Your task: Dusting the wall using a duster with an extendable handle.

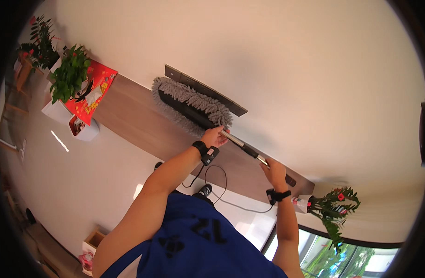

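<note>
A duster with a grey fringed head lies slantwise above a long brown wooden surface, close below a dark strip on the wall. My left hand is at the silvery pole right beside the duster's head, thumb and fingers around it. Farther down the same pole, my right hand is closed on it near the black end grip. Both wrists wear black straps with small devices, joined by a cable. Whether the fringe touches the wall or the surface cannot be told.
At the left end, a leafy green plant stands by a red printed cloth; a white bin is beneath. Another potted plant and a plastic bottle are at the right end. A cable loops near my feet.
</note>
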The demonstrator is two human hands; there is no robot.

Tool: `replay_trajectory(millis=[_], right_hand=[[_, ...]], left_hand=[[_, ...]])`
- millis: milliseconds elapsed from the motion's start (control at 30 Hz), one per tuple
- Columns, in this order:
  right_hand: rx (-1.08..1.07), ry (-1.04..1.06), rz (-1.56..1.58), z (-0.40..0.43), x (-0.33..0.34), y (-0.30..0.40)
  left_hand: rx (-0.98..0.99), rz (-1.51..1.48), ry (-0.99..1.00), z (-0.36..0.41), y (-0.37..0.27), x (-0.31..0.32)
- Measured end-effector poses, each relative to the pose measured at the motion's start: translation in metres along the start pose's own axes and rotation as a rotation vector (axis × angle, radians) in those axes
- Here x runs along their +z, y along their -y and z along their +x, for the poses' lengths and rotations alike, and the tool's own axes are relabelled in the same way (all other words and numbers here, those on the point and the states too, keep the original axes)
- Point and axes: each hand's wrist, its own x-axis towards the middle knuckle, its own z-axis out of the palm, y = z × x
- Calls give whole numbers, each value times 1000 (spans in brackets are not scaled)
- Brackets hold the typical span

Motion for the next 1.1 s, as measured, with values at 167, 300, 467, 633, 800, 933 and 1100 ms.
replay_trajectory(millis=[167, 300, 467, 633, 800, 933, 1100], right_hand=[[80, -97, -3, -66, 24, -110], [161, -63, 78, -147, 23, -236], [260, -71, 255, -224, 28, -327], [202, -152, 240, -200, 58, -292], [-45, 0, 276, -104, 65, -179], [-345, 146, 317, -40, 44, -117], [-211, 308, 567, -37, 51, -149]], left_hand=[[2, -21, 135, 64, 122, 32], [-130, 344, 255, 109, 251, 85], [-352, 216, 74, 122, 356, 139], [-322, 337, 156, 140, 318, 103], [48, 467, 50, 136, 177, 11], [252, 334, -224, 108, 54, -40], [324, 280, -241, 107, 43, -53]])
